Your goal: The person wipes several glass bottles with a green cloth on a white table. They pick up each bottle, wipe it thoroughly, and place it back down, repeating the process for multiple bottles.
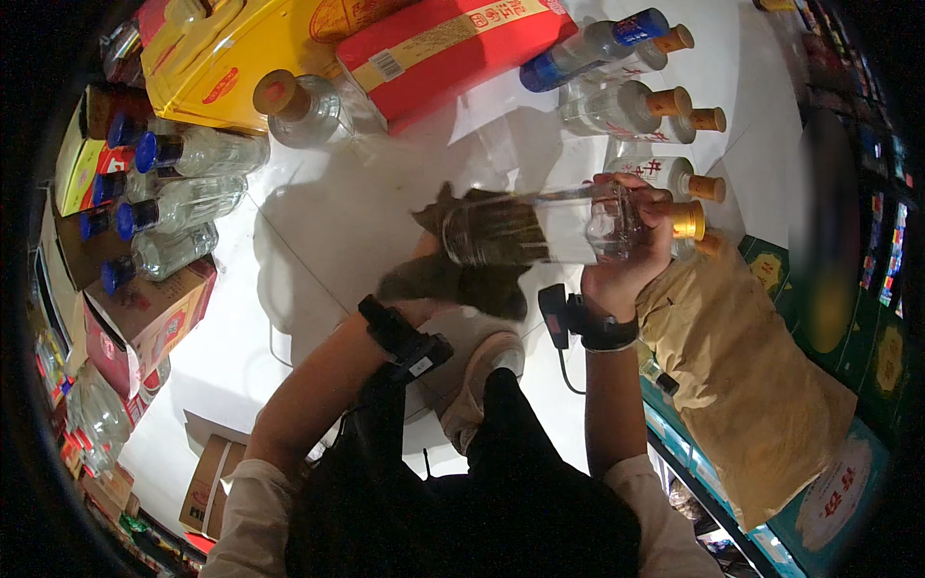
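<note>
My right hand [643, 227] grips a large clear glass bottle [567, 224] around its shoulder. The bottle lies nearly level in the air, its gold cap [686, 219] pointing right and its base to the left. My left hand [426, 307] is at the bottle's base end with a dark cloth [470, 285]. The cloth covers most of that hand's fingers and hangs below the bottle; part of it shows dark through or behind the glass. Both wrists wear black strapped devices.
Clear bottles with cork-coloured caps [636, 108] stand at the upper right, and blue-capped bottles [209, 152] at the left. One capped bottle [307, 108] stands near a red box [448, 58] and a yellow case [238, 58]. Brown paper [744, 390] covers boxes at the right.
</note>
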A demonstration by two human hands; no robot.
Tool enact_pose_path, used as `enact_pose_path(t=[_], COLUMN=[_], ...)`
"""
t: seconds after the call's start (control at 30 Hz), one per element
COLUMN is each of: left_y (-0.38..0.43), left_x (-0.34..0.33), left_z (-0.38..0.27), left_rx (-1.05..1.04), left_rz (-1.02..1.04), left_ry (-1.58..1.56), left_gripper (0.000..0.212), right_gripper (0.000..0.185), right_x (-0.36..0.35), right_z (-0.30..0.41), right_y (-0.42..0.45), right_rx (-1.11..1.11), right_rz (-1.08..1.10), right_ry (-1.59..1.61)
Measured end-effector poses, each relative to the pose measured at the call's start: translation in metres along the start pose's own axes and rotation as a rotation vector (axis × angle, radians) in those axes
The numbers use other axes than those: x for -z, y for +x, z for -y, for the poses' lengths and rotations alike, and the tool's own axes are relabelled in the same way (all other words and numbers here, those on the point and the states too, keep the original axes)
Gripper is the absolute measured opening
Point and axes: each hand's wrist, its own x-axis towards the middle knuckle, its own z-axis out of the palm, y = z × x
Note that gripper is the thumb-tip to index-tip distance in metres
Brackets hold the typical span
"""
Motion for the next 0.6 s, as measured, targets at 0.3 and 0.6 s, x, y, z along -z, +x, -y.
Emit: enact_pose_path(t=[0.3,0.6], left_y=[-0.017,0.007], left_x=[-0.001,0.030], left_z=[-0.004,0.007], left_rx=[-0.330,0.130], left_rz=[-0.070,-0.050], left_ry=[1.496,0.089], left_gripper=[0.038,0.041], right_gripper=[0.017,0.015], right_x=[-0.034,-0.045], right_z=[0.008,0.029], right_y=[-0.026,-0.028], right_rx=[0.595,-0.156], right_rz=[0.605,0.417], right_ry=[-0.652,-0.340])
